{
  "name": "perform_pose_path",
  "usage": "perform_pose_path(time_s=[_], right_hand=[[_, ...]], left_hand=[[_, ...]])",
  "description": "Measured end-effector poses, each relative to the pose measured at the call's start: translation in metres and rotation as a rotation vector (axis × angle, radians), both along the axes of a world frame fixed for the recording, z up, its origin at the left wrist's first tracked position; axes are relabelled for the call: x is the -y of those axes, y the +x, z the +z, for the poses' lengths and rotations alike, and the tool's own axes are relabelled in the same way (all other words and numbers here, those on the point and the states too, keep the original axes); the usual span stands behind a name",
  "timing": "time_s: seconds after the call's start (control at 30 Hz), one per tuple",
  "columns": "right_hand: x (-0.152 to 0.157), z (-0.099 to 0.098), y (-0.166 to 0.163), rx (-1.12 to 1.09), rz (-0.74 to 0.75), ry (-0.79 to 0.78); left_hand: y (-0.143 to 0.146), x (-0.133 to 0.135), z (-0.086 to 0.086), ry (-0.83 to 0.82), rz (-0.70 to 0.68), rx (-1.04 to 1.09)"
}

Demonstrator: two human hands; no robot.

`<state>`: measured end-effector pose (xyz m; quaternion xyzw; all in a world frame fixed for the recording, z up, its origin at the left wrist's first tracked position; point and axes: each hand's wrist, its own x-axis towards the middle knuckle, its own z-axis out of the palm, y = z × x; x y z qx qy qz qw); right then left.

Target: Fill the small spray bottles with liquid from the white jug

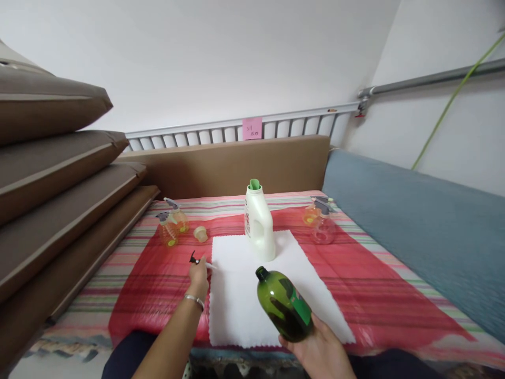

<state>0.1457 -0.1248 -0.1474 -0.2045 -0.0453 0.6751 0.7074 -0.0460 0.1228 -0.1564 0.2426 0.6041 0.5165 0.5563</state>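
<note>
My right hand (321, 347) holds a dark green plastic bottle (284, 306) with a green label, tilted with its open neck pointing up and left over a white cloth (240, 305). My left hand (198, 279) is closed on a black pump head with a thin white tube (199, 260) at the cloth's left edge. A white jug with a green spout (259, 221) stands upright at the cloth's far edge.
A red striped cover (379, 295) lies over the surface. Two small spray bottles (172, 223) and a cream cap (200, 233) stand at the far left, two more spray bottles (320, 220) at the far right. Stacked brown cushions (59, 184) rise on the left; blue fabric (414, 221) on the right.
</note>
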Motion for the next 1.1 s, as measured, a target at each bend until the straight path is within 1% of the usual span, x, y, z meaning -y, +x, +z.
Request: perform_pose_path(time_s=[0.1,0.17,0.23,0.33,0.4,0.47,0.53,0.57,0.67,0.77,0.8,0.83,0.9,0.97,1.0,1.1], right_hand=[[-0.003,0.001,-0.003,0.001,0.024,-0.006],[-0.006,0.002,-0.007,-0.012,0.02,-0.005],[-0.009,0.002,-0.011,-0.017,0.017,-0.004],[-0.014,0.0,-0.017,0.018,0.04,-0.007],[-0.018,-0.002,-0.022,0.047,0.059,-0.004],[-0.024,-0.003,-0.029,0.064,0.064,0.013],[-0.03,-0.003,-0.036,0.077,0.055,0.026],[-0.034,-0.003,-0.04,0.083,0.051,0.024],[-0.041,-0.006,-0.051,0.099,0.047,0.015],[-0.048,-0.01,-0.052,0.211,0.084,0.003],[-0.05,-0.009,-0.049,0.301,0.069,-0.02],[-0.054,-0.008,-0.044,0.432,0.022,-0.052],[-0.063,0.0,-0.028,0.737,-0.152,-0.122],[-0.077,0.011,-0.005,0.969,-0.336,-0.161],[-0.086,0.017,0.007,1.024,-0.384,-0.167],[-0.12,0.032,0.037,1.124,-0.463,-0.185]], left_hand=[[-0.006,0.0,-0.005,-0.017,-0.043,-0.04],[-0.013,0.007,-0.006,-0.009,-0.069,-0.049],[-0.02,0.02,-0.003,0.031,-0.087,-0.046],[-0.023,0.052,0.009,0.132,-0.141,-0.009],[-0.017,0.077,0.018,0.181,-0.248,0.034],[-0.005,0.098,0.026,0.211,-0.432,0.075],[0.008,0.114,0.028,0.289,-0.576,0.119],[0.014,0.119,0.027,0.337,-0.603,0.131],[0.026,0.127,0.02,0.436,-0.542,0.109],[0.024,0.123,0.016,0.463,-0.485,-0.017],[0.021,0.121,0.015,0.491,-0.468,-0.081],[0.017,0.118,0.014,0.532,-0.451,-0.152],[0.008,0.111,0.009,0.643,-0.417,-0.287],[0.0,0.105,-0.002,0.747,-0.413,-0.38],[-0.003,0.102,-0.009,0.777,-0.429,-0.41],[-0.007,0.094,-0.036,0.819,-0.482,-0.494]])
